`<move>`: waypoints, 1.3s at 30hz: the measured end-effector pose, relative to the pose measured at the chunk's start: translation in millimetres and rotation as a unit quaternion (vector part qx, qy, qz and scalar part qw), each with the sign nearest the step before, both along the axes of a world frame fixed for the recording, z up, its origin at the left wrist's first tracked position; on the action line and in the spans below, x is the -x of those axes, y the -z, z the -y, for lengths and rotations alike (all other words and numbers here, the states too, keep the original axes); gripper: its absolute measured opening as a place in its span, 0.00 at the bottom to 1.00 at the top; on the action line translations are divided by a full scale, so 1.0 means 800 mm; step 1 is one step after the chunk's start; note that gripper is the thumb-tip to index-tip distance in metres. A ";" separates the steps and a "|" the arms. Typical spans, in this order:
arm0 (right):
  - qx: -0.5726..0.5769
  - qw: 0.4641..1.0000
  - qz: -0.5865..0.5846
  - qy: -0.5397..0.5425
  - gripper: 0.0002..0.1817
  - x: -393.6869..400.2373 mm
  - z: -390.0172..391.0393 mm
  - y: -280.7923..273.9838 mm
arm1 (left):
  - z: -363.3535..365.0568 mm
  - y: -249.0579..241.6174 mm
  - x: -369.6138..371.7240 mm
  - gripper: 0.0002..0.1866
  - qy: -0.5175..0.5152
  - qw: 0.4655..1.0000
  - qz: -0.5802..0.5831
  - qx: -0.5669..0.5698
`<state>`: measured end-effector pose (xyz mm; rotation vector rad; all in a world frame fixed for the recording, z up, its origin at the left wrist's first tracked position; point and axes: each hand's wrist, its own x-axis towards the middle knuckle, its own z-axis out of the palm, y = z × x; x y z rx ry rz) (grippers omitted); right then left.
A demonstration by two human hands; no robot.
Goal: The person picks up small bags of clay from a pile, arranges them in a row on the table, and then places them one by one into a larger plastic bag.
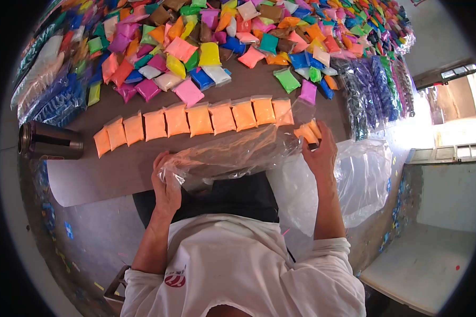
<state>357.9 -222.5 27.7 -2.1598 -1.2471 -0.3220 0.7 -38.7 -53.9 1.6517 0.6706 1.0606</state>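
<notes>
A long clear plastic bag [227, 156] stretches across the front of the brown table, in front of my body. My left hand [166, 186] grips its crumpled left end, fingers closed on the film. At the bag's other end my right hand [321, 152] pinches a few small orange packets [308, 130] between thumb and fingers, and the film overlaps them in this view. Just beyond the bag, a curved row of flat orange packets [198, 120] lies side by side on the table.
A big heap of multicoloured packets [209, 53] covers the far side. Bagged blue and white packets [55, 95] lie left, more filled bags [378, 87] right. A dark metal flask [53, 141] lies at the left edge. Loose clear plastic [354, 182] hangs by my right forearm.
</notes>
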 end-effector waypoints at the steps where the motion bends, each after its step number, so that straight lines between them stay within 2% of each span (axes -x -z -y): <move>1: 0.007 1.000 0.002 0.001 0.31 0.000 0.002 0.000 | 0.003 -0.002 -0.004 0.19 -0.011 0.999 0.032 0.024; 5: -0.101 0.988 -0.089 0.072 0.31 0.002 0.014 -0.013 | -0.001 -0.026 -0.010 0.19 -0.017 0.997 -0.048 0.051; 7: -0.204 0.950 -0.223 0.074 0.32 0.042 0.008 -0.060 | 0.002 -0.032 -0.014 0.20 -0.036 0.997 -0.059 0.031; 9: -0.218 0.950 -0.221 -0.023 0.33 0.074 0.009 -0.091 | 0.000 -0.013 -0.009 0.18 -0.030 0.997 -0.065 -0.014; 11: -0.181 0.953 -0.221 -0.104 0.33 0.100 0.003 -0.104 | -0.004 -0.003 -0.001 0.15 0.005 0.996 -0.081 -0.041; 13: -0.062 0.967 -0.206 -0.140 0.32 0.118 -0.005 -0.115 | -0.009 -0.007 0.004 0.15 0.045 0.993 -0.088 -0.058; 16: 0.053 0.947 -0.240 -0.209 0.29 0.130 -0.027 -0.132 | -0.003 -0.016 -0.004 0.16 0.014 0.998 -0.054 -0.026; 17: 0.058 0.945 -0.237 -0.219 0.28 0.132 -0.033 -0.130 | 0.003 -0.023 -0.015 0.18 -0.021 1.000 -0.021 0.007; 19: 0.069 0.941 -0.231 -0.238 0.27 0.139 -0.044 -0.127 | 0.006 -0.034 -0.023 0.22 -0.050 0.999 -0.005 0.003; 22: 0.022 0.950 -0.232 -0.207 0.27 0.159 -0.066 -0.127 | -0.004 -0.053 -0.020 0.22 -0.007 0.996 -0.060 -0.070; 24: -0.024 0.954 -0.233 -0.188 0.26 0.174 -0.081 -0.124 | -0.011 -0.071 -0.015 0.23 0.057 0.991 -0.100 -0.065; 27: -0.038 0.967 -0.201 -0.150 0.26 0.193 -0.100 -0.114 | -0.007 -0.082 -0.020 0.26 0.031 0.993 -0.089 -0.066; 28: -0.007 0.979 -0.146 -0.144 0.25 0.198 -0.103 -0.112 | -0.006 -0.081 -0.019 0.26 0.030 0.993 -0.095 -0.062; 32: 0.053 0.978 -0.136 -0.148 0.23 0.232 -0.118 -0.069 | -0.005 -0.082 -0.022 0.23 0.002 0.993 -0.085 -0.076; 35: 0.084 0.980 -0.115 -0.142 0.25 0.250 -0.123 -0.047 | -0.005 -0.084 -0.024 0.23 -0.012 0.992 -0.085 -0.088; 39: 0.099 0.963 -0.153 -0.201 0.30 0.265 -0.131 -0.047 | -0.010 -0.078 -0.022 0.23 0.001 0.993 -0.078 -0.093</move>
